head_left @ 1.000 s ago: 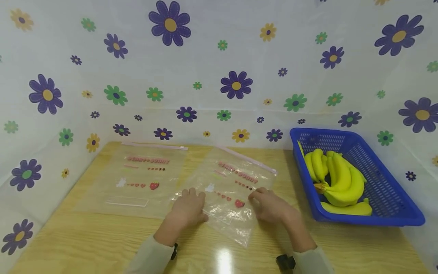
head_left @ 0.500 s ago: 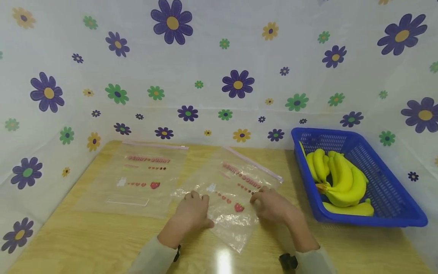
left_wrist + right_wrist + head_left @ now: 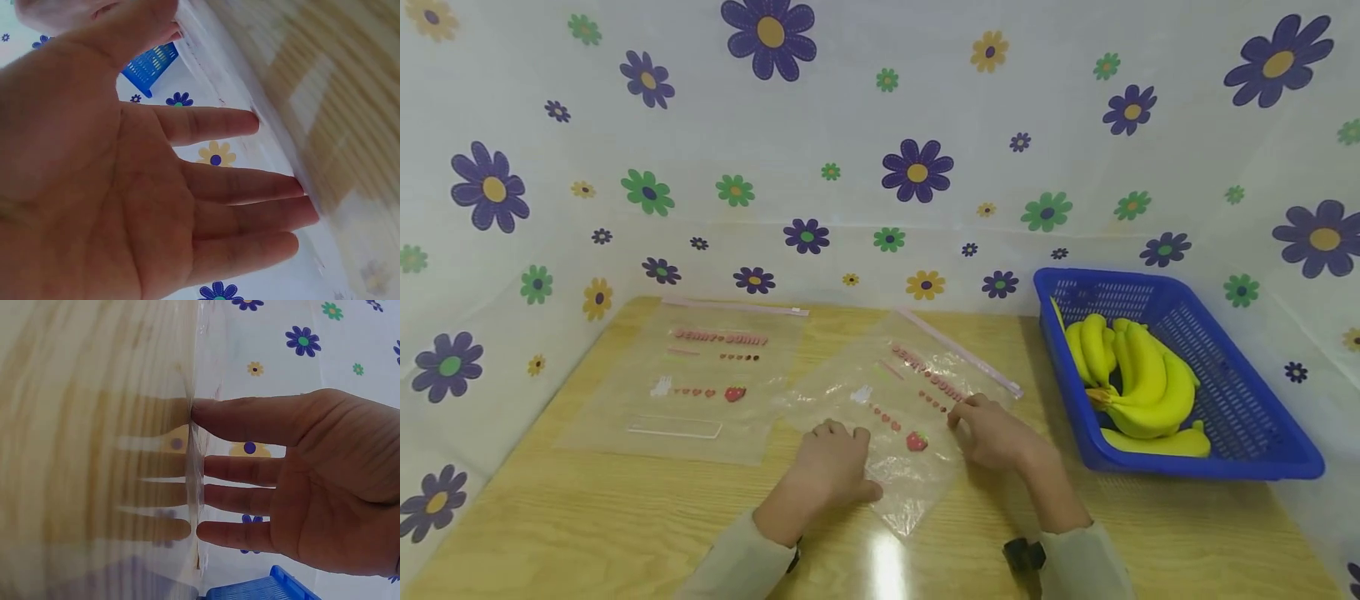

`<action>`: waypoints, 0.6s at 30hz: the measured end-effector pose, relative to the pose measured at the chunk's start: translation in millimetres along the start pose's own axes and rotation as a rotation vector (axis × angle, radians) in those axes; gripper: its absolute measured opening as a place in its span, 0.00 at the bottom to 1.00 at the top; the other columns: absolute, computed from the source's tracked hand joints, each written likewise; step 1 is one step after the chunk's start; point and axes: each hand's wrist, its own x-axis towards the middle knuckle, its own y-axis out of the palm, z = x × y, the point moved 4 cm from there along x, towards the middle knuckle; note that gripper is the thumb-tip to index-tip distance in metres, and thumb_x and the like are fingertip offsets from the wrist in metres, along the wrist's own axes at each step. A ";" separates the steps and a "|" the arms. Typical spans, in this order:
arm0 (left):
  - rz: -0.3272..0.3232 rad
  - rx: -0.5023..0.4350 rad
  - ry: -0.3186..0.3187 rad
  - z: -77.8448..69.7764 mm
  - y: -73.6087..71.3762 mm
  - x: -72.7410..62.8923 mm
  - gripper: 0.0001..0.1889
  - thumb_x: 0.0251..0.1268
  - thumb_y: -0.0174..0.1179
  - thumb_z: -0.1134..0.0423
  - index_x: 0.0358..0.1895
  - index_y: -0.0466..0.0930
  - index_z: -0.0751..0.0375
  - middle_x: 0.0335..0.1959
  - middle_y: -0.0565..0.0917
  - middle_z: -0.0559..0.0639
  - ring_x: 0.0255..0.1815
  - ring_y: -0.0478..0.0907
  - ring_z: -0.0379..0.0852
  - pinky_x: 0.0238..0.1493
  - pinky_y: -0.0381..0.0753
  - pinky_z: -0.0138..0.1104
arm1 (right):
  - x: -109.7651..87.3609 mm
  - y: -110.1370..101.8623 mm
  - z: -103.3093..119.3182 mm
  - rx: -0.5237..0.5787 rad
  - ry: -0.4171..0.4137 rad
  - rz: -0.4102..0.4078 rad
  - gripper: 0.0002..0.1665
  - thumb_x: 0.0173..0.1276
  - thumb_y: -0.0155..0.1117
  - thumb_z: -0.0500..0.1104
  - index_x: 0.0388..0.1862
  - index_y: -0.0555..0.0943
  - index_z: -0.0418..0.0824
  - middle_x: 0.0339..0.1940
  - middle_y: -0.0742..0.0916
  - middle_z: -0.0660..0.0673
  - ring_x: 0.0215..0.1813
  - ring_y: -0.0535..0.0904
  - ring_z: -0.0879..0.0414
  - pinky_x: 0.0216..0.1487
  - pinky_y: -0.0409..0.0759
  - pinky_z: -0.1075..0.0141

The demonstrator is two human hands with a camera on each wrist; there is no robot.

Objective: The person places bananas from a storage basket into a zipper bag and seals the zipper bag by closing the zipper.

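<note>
A clear zip bag [image 3: 898,467] with pink lettering, hearts and a strawberry lies turned at an angle on the table, its pink slider edge at the far side. My left hand [image 3: 831,465] rests at its left near edge. In the left wrist view the palm [image 3: 125,187] shows, fingers extended with tips at the bag's surface. At the bag's right edge is my right hand [image 3: 996,435]. The right wrist view shows that hand's straight fingers [image 3: 240,500] and thumb touching the plastic, not pinching it. A second, similar bag [image 3: 707,408] lies flat to the left.
On the right stands a blue basket [image 3: 1285,454] holding several yellow bananas [image 3: 1153,396]. A white flowered cloth [image 3: 850,108] rises behind and beside the wooden table [image 3: 587,517].
The right-hand bag has turned clockwise, its near corner shifting left and its slider edge slanting more steeply. My left hand has moved a little rightward with it; the right hand stays nearly in place.
</note>
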 end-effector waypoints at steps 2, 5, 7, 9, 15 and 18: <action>0.005 -0.008 -0.003 0.5 0.2 0.8 0.41 0.55 0.69 0.38 0.61 0.71 0.69 0.58 0.73 0.80 0.57 0.74 0.73 0.58 0.76 0.57 | 0.0 -2.0 -1.0 0.002 0.006 0.004 0.18 0.61 0.67 0.33 0.51 0.82 0.43 0.63 0.77 0.35 0.61 0.74 0.40 0.63 0.74 0.45; -0.016 -0.007 0.011 4.7 0.7 2.4 0.39 0.53 0.71 0.39 0.56 0.72 0.68 0.53 0.75 0.78 0.53 0.76 0.71 0.56 0.78 0.55 | 0.0 -3.4 -2.2 -0.009 0.000 0.003 0.19 0.61 0.68 0.32 0.51 0.83 0.44 0.60 0.79 0.36 0.58 0.76 0.42 0.60 0.76 0.46; -0.028 -0.036 0.023 9.1 0.7 4.4 0.34 0.51 0.73 0.42 0.51 0.73 0.65 0.48 0.76 0.72 0.49 0.76 0.67 0.55 0.77 0.54 | 0.1 -4.9 -2.8 -0.023 -0.002 -0.012 0.19 0.62 0.65 0.30 0.50 0.85 0.45 0.56 0.80 0.38 0.54 0.77 0.44 0.58 0.77 0.49; -0.038 -0.065 0.032 13.5 -0.2 6.7 0.30 0.50 0.75 0.45 0.46 0.73 0.62 0.43 0.75 0.65 0.47 0.75 0.62 0.54 0.76 0.54 | 0.9 -6.2 -3.4 -0.038 -0.006 -0.030 0.20 0.64 0.61 0.28 0.49 0.86 0.46 0.51 0.81 0.40 0.49 0.77 0.46 0.55 0.78 0.51; -0.068 -0.066 0.070 13.8 -2.2 7.3 0.21 0.54 0.73 0.55 0.42 0.74 0.61 0.41 0.75 0.61 0.47 0.74 0.62 0.56 0.75 0.54 | 4.1 -5.3 -5.4 -0.054 -0.020 -0.048 0.17 0.65 0.61 0.29 0.47 0.86 0.45 0.44 0.81 0.41 0.43 0.76 0.49 0.49 0.79 0.54; -0.070 -0.054 0.126 7.0 -3.2 3.7 0.14 0.61 0.68 0.61 0.43 0.74 0.62 0.39 0.76 0.62 0.44 0.75 0.61 0.51 0.78 0.53 | 5.2 -5.5 -5.6 -0.056 -0.021 -0.055 0.13 0.67 0.62 0.32 0.47 0.86 0.44 0.44 0.81 0.41 0.44 0.76 0.48 0.49 0.79 0.53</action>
